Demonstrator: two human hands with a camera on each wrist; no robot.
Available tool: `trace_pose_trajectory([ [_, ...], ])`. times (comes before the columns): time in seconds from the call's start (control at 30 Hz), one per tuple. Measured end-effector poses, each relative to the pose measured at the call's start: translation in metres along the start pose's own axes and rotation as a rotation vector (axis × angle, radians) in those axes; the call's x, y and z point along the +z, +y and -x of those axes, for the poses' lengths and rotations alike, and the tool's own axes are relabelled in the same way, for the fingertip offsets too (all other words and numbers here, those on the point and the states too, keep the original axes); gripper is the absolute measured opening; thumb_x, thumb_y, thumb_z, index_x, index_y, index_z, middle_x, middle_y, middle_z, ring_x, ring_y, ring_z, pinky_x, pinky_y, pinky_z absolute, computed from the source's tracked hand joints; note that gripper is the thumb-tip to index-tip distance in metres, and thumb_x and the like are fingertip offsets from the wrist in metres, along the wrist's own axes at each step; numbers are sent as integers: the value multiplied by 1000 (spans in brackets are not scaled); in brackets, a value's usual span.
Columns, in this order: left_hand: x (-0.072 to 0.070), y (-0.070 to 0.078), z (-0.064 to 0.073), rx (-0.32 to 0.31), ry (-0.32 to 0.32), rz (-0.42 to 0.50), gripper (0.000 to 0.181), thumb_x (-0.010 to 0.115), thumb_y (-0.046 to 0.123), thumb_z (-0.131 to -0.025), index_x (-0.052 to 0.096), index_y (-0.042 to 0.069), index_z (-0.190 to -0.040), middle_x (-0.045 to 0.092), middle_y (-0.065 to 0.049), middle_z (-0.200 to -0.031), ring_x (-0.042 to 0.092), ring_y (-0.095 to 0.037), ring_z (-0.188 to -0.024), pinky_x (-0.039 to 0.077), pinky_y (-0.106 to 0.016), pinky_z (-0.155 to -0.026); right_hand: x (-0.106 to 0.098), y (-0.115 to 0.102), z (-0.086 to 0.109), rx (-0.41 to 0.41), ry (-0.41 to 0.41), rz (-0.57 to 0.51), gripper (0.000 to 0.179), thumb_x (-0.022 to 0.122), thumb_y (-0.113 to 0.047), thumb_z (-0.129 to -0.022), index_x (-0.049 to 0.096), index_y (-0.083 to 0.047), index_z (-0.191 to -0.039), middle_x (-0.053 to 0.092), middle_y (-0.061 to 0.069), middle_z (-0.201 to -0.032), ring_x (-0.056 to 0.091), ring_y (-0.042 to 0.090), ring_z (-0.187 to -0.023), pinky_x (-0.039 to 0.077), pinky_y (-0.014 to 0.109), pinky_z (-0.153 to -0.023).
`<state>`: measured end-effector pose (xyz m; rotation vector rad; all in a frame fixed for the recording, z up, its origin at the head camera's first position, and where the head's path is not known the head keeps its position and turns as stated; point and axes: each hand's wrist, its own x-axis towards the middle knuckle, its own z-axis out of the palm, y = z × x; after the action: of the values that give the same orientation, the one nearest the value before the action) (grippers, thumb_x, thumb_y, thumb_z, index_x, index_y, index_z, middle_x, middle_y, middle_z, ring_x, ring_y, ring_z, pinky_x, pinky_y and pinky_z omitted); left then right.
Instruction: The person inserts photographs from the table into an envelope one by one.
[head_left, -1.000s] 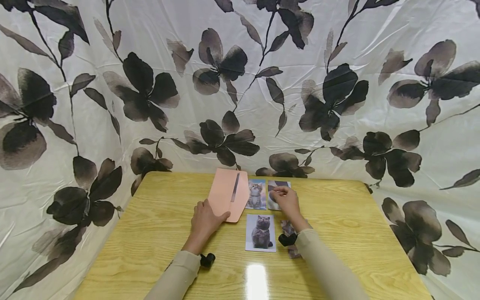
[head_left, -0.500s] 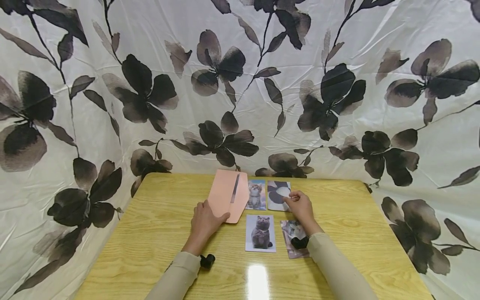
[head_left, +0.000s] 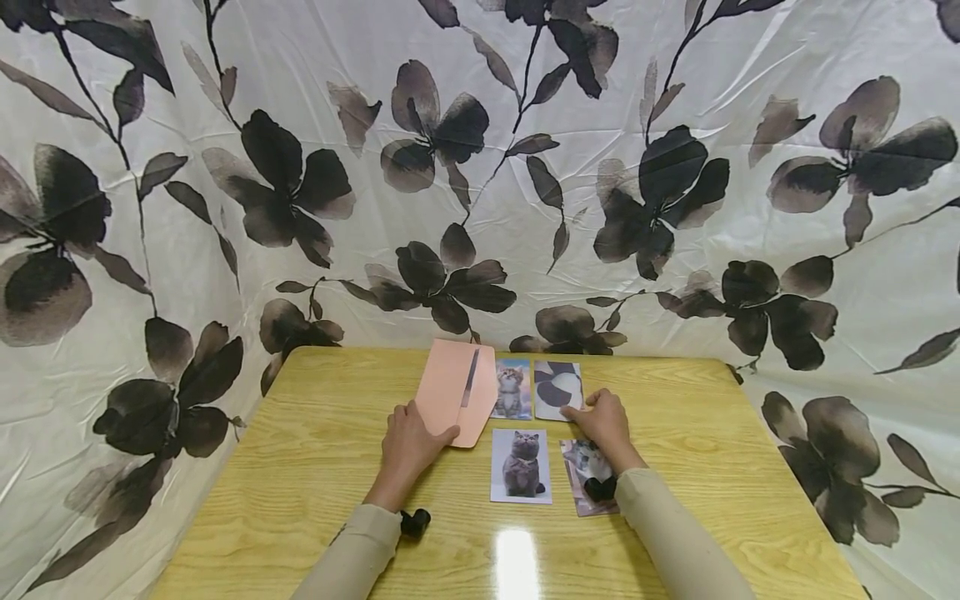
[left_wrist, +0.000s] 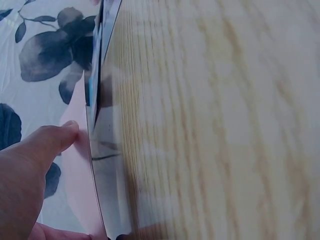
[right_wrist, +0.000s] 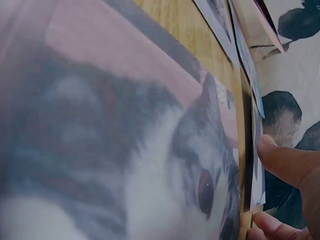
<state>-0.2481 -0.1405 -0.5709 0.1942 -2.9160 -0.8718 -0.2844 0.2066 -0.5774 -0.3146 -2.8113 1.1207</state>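
My left hand (head_left: 411, 442) grips the near left part of a pink envelope (head_left: 446, 379), thumb lying over its surface. A dark strip shows along the envelope's opening. My right hand (head_left: 606, 423) is at the lower right of a photo card (head_left: 557, 385) with dark and white patches. In the right wrist view, the thumb (right_wrist: 280, 160) presses on that card while the other fingers (right_wrist: 272, 227) are at its edge. Left of it lies a tabby kitten photo (head_left: 512, 390), partly under the envelope's edge. A grey cat photo (head_left: 522, 467) lies nearer.
Overlapping cat photos (head_left: 581, 479) lie below my right wrist, partly hidden by a black wrist camera (head_left: 600, 488). The wooden table (head_left: 315, 475) ends at a floral cloth backdrop (head_left: 465, 192) behind and at both sides.
My right hand has shifted from over the patterned photo card to its lower right edge, uncovering most of it. The left hand and the envelope have stayed in place.
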Motion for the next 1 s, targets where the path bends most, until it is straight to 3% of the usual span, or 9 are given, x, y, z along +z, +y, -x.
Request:
trace_pose_trajectory([
  [0.43,0,-1,-1,-13,5,0,104,87,58,-82,48,-11,-149,54,-31,-129,55,-44,-113,55,-61,-86,5,2,2,-16,38,70,56,92,-38,-83,64,6,-102,65,25,-105,63,43,-96,51,55,-88],
  [0.57,1,-1,0,-16,-3,-3,104,87,58,-83,47,-11,-150,54,-30,-130,55,-43,-114,55,-60,-88,5,1,2,-26,46,80,47,93,-38,-83,66,0,-83,63,16,-90,59,33,-81,50,48,-77],
  [0.7,2,-2,1,-8,0,-5,103,87,57,-83,47,-12,-149,54,-30,-129,55,-43,-113,55,-60,-87,7,0,1,-40,51,75,55,92,-36,-84,50,-10,-58,41,3,-69,38,21,-67,35,38,-65],
  [0.83,1,-2,0,-7,3,-5,103,87,58,-83,48,-12,-149,54,-30,-129,56,-43,-113,55,-60,-86,8,-1,2,-49,62,77,64,92,-35,-83,41,-16,-51,27,-3,-61,29,19,-64,27,36,-62],
  [1.0,2,-2,1,-7,3,-6,103,86,59,-83,48,-11,-148,54,-30,-129,56,-42,-112,55,-60,-85,9,-3,3,-17,70,96,62,92,-37,-82,44,-17,-49,34,-3,-59,35,19,-61,29,36,-57],
])
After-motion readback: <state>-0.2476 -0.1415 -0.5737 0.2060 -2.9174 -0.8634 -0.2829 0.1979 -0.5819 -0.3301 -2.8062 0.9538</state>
